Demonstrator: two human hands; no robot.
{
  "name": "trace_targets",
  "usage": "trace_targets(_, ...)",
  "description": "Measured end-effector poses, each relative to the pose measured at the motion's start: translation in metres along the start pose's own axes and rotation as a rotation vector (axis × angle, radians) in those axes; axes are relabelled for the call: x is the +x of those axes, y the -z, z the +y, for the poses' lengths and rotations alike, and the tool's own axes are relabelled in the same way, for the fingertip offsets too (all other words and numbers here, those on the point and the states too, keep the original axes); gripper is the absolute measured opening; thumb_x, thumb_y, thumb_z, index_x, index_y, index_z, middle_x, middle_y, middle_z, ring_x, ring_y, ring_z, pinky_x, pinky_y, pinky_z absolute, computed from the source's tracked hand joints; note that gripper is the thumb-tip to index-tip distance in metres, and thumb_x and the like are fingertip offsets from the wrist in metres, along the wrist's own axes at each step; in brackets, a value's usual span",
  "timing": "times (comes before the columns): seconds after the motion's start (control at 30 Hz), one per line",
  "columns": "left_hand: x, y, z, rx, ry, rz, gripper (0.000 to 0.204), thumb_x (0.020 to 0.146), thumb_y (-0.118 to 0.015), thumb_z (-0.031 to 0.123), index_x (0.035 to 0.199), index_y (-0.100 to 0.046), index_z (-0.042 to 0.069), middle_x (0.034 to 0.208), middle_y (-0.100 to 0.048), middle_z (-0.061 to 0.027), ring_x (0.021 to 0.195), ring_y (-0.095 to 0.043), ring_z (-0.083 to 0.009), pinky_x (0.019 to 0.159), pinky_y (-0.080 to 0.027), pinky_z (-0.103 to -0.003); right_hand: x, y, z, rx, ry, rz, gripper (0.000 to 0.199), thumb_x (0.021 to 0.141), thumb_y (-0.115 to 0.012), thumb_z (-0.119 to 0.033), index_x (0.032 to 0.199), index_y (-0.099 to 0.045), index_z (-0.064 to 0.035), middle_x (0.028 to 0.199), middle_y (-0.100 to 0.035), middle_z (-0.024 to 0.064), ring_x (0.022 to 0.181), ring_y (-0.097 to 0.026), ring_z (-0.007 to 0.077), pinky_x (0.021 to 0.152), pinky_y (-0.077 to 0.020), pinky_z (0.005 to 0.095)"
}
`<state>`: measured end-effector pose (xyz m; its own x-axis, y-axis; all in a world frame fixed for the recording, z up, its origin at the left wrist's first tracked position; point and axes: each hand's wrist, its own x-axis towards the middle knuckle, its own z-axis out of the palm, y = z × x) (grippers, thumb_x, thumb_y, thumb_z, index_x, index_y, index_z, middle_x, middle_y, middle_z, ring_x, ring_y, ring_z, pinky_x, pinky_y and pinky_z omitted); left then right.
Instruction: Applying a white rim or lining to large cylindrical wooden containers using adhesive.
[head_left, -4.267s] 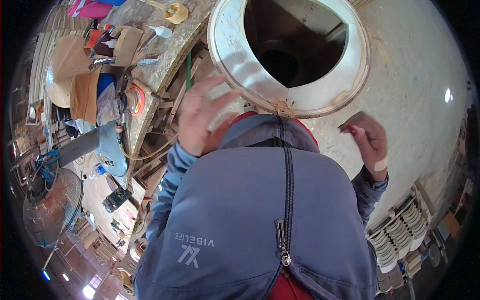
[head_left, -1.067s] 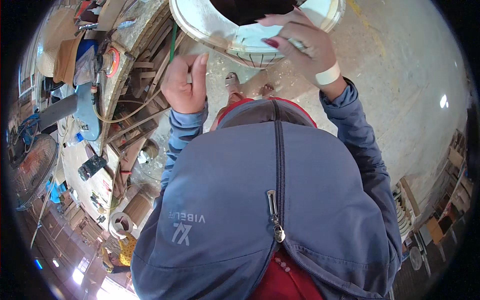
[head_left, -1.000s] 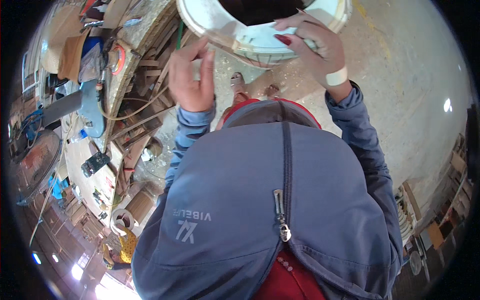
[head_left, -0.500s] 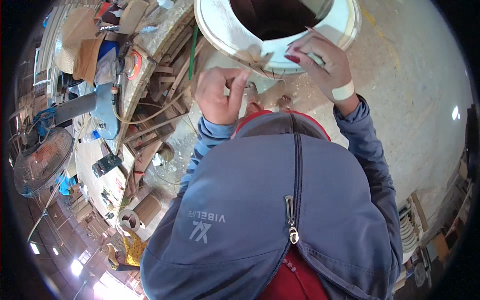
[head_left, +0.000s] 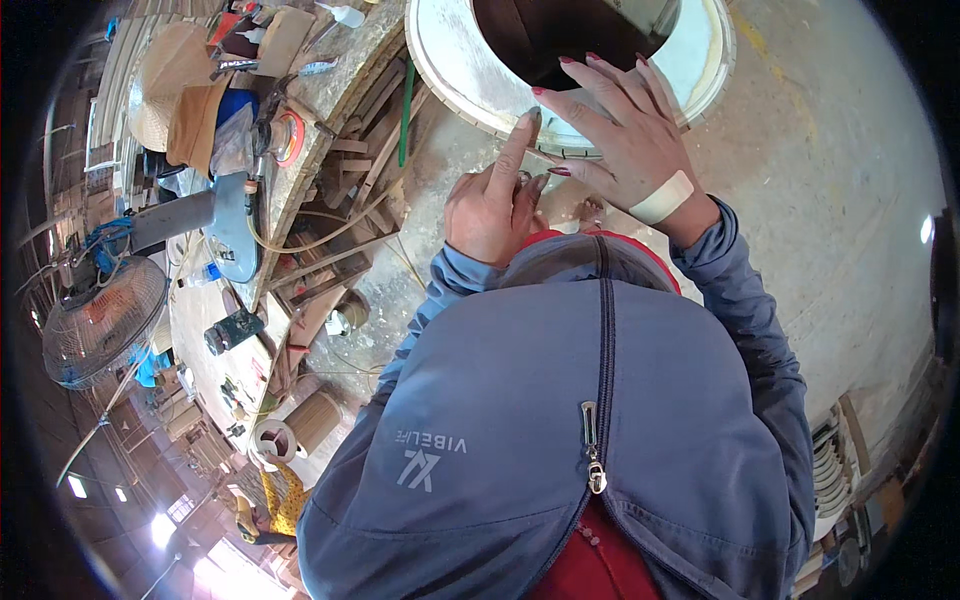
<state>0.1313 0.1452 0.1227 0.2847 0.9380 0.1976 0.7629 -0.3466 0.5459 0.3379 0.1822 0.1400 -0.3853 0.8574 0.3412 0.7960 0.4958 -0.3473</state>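
Observation:
A large white ring-shaped piece (head_left: 455, 75) with a dark round opening is in front of me, cut off by the top of the picture. Short dark marks run along its near edge. My right hand (head_left: 640, 140) lies over the near right part of the ring, fingers spread and pointing toward the opening, with a pale bandage-like strip (head_left: 662, 199) at its wrist. To its left, my left hand (head_left: 492, 208) reaches the near rim with its index finger stretched out and the thumb apart; the other fingers are curled and partly hidden. I see nothing held in either hand.
On the left stands a cluttered workbench (head_left: 345, 85) with a straw hat (head_left: 165, 90), a round sander-like tool (head_left: 288, 138) and small bottles. Wood offcuts (head_left: 350, 165) are stacked under it. A caged fan (head_left: 105, 320) stands farther left. Curved white pieces (head_left: 828, 470) are at the lower right.
My left hand has moved right and its index finger has stretched out onto the rim. My right hand has uncurled and spread flat over the ring. The whole view has shifted slightly.

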Motion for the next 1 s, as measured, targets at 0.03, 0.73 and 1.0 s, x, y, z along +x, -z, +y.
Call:
trace_targets(0.03, 0.000, 0.002, 0.001, -0.020, 0.018, 0.034, 0.070, 0.086, -0.072, 0.014, 0.150, -0.045, 0.017, 0.075, -0.068, -0.0109, 0.061, -0.061, -0.0301, 0.064, -0.050, -0.041, 0.002, -0.001, -0.002, -0.012, -0.007, -0.007, 0.067, 0.078, -0.077, -0.035, 0.140, -0.055, -0.0315, 0.149, -0.047, 0.0049, 0.141, -0.039, 0.0263, 0.122, -0.0143, 0.0528)
trace_targets(0.73, 0.049, 0.114, 0.053, -0.765, -0.444, -0.697, 0.030, 0.093, -0.068, 0.022, 0.115, -0.069, 0.003, 0.118, -0.067, -0.0160, 0.101, -0.065, -0.0283, 0.087, -0.053, -0.038, -0.016, 0.065, 0.021, 1.124, 0.305, -0.277, 0.031, 0.094, -0.065, -0.022, 0.121, -0.067, -0.0050, 0.112, -0.069, 0.0141, 0.096, -0.066, 0.0295, 0.092, -0.0483, 0.0393)
trace_targets(1.0, 0.054, 0.121, 0.111, -0.488, -0.815, -0.977, 0.023, 0.083, -0.069, 0.021, 0.103, -0.063, 0.009, 0.102, -0.061, -0.0070, 0.085, -0.062, -0.0283, 0.073, -0.051, -0.040, -0.020, 0.087, 0.002, 1.181, 0.460, -0.605, 0.050, 0.081, -0.081, -0.036, 0.117, -0.068, -0.0046, 0.123, -0.059, 0.0176, 0.114, -0.057, 0.0380, 0.094, -0.0459, 0.0442)
